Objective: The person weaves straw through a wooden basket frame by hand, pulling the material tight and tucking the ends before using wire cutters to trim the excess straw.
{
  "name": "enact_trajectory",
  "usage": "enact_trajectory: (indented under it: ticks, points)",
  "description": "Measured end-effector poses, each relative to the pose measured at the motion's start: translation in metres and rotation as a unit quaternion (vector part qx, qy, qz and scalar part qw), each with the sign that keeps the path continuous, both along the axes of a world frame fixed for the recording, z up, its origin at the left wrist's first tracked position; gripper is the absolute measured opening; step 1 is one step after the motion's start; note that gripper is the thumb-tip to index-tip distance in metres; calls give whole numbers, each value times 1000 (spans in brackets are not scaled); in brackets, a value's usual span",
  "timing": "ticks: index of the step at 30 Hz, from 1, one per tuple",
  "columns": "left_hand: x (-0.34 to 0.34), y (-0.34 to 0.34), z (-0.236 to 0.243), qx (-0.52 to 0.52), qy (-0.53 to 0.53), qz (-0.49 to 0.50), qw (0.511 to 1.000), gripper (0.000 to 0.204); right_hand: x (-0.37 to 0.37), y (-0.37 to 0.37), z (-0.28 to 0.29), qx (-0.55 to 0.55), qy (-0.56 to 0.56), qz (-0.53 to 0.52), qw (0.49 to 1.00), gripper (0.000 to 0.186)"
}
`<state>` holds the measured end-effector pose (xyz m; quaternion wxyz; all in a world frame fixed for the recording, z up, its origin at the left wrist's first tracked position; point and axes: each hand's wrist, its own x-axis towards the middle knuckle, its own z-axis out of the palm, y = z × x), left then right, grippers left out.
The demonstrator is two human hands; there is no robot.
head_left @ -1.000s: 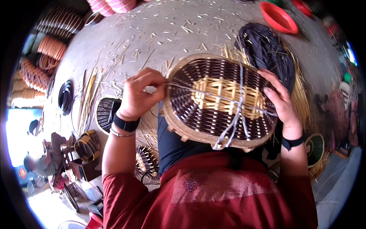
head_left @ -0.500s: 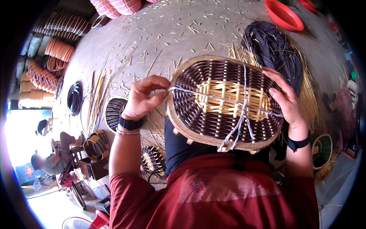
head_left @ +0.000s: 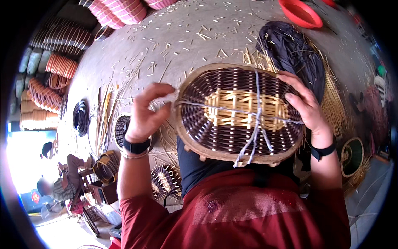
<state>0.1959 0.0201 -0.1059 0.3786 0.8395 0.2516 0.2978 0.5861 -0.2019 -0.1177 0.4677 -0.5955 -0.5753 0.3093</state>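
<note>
Dark brown and straw-coloured weave forms the oval basket (head_left: 240, 120), held up in front of the person's red shirt (head_left: 248, 207) and over the dark trousers (head_left: 191, 168), with its pale centre panel facing the camera. Pale grey string (head_left: 258, 99) crosses the weave lengthwise and crosswise; the strands meet right of the middle, and loose ends hang toward the lower rim. Right hand (head_left: 307, 108): fingers closed around the right end of the basket, the thumb lying on the woven face. Left hand (head_left: 145, 113): blurred, just beside the left rim, thumb and forefinger spread apart; whether a string end touches them cannot be told. Surroundings: on the concrete floor (head_left: 182, 25), a red basin (head_left: 299, 14) lies beyond a dark cloth (head_left: 292, 58), which rests against long straw (head_left: 335, 110). Left of the person lie a black coil (head_left: 80, 117) and a spiky woven base (head_left: 166, 180).
</note>
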Motion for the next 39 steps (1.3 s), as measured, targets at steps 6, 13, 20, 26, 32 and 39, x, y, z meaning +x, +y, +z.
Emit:
enact_trajectory:
  ticks: [6,13,20,26,32,39]
  points:
    - [89,-33,64,123,42,-252,959,42,-5,10,-4,13,9,-2,1000,43]
    - [132,-45,73,263,232,-279,894,39,-10,33,-33,94,-14,-3,995,41]
    - [130,-51,79,264,382,-235,854,27,-26,59,-52,59,-33,-22,997,44]
    - [128,-21,91,97,378,-305,868,21,-46,75,-48,-1,-31,-35,999,53]
    - [108,-3,89,54,369,-279,885,14,-52,80,-64,70,73,-51,994,52]
    - [63,-7,73,66,322,-182,927,11,9,-32,-217,-4,233,-339,912,48]
